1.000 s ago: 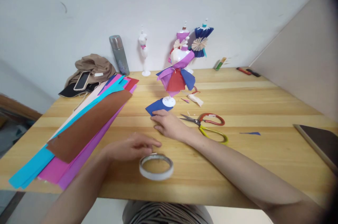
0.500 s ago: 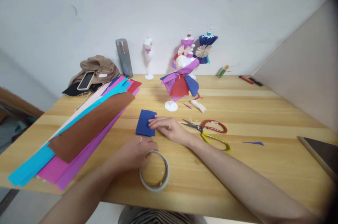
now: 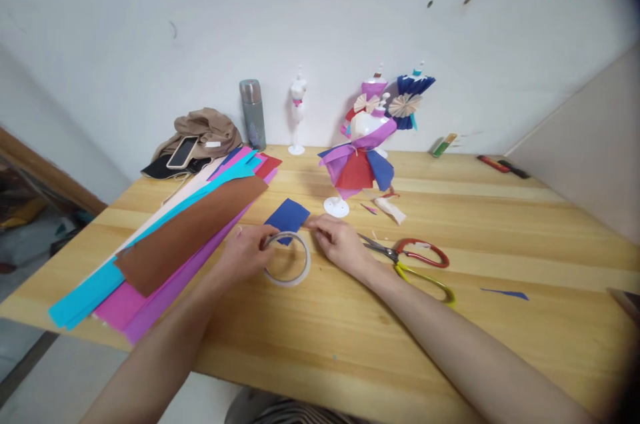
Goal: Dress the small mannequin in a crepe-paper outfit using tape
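A roll of tape [image 3: 306, 264] is gripped at its left edge by my left hand [image 3: 249, 251], the ring standing just in front of the blue paper. The folded blue paper [image 3: 287, 216] lies turned at an angle on the table, its near corner partly behind the tape ring. At its right corner, the curled fingers of my right hand [image 3: 340, 241] pinch the paper. Red-and-yellow-handled scissors [image 3: 400, 257] lie half open beside my right wrist. Behind the hands stands a small white mannequin wearing a purple, red and blue paper dress [image 3: 357, 167].
Coloured paper sheets [image 3: 195, 231] lie stacked at the left. Farther back are a phone [image 3: 183, 153], a brown cloth [image 3: 210, 131], a flask [image 3: 253, 117], a bare mannequin [image 3: 298, 104] and more dressed ones [image 3: 407, 104]. Paper scraps [image 3: 390, 209] and a glue stick [image 3: 444, 145] lie to the right.
My left hand has lifted the tape roll away from the front edge, up to the blue paper. The paper has turned, and my right hand has drawn back from its top to its corner.
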`<move>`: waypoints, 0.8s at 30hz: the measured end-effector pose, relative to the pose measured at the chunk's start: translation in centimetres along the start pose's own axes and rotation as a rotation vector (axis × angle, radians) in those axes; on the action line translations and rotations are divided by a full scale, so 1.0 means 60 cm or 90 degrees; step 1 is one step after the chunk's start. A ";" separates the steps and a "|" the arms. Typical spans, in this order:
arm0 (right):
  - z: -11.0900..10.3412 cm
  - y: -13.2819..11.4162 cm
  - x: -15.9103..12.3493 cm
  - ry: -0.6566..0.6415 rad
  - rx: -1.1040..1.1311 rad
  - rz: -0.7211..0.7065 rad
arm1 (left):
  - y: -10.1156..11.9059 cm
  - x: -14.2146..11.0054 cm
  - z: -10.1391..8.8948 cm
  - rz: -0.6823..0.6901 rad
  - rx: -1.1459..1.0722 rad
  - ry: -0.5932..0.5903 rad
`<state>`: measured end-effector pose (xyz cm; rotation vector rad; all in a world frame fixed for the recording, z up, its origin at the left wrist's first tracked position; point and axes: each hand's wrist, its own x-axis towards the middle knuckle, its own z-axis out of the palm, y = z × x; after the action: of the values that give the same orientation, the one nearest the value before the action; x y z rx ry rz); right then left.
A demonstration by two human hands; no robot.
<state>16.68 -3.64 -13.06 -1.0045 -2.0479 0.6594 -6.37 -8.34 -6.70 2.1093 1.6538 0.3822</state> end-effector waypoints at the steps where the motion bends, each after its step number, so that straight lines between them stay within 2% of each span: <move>1: 0.000 0.001 0.000 -0.001 -0.002 -0.004 | -0.001 -0.001 0.002 0.024 0.005 -0.017; 4: 0.001 0.003 0.000 0.002 -0.014 -0.005 | -0.008 -0.002 0.017 0.069 0.055 -0.061; 7: 0.002 0.004 0.000 0.003 -0.029 -0.001 | -0.013 -0.001 0.027 0.061 0.060 -0.072; 9: 0.003 0.004 0.001 -0.003 -0.039 -0.001 | -0.015 0.003 0.027 0.038 0.023 -0.042; 12: 0.003 0.003 0.003 -0.019 -0.057 0.001 | -0.015 0.016 0.025 -0.005 0.030 0.061; 14: 0.002 0.000 0.004 -0.039 -0.071 0.006 | -0.015 0.031 0.027 -0.021 0.114 0.103; 17: -0.004 -0.010 0.006 -0.087 -0.098 0.013 | -0.017 0.064 0.039 -0.026 0.212 0.103; 21: -0.022 -0.033 0.008 -0.172 -0.121 0.015 | -0.025 0.120 0.047 -0.030 0.232 0.092; 24: -0.045 -0.048 0.008 -0.215 -0.128 0.031 | -0.024 0.156 0.040 -0.061 0.233 0.129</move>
<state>17.44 -4.53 -9.26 -1.1209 -2.4294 0.6977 -4.09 0.59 -9.95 2.2981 2.0662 0.2891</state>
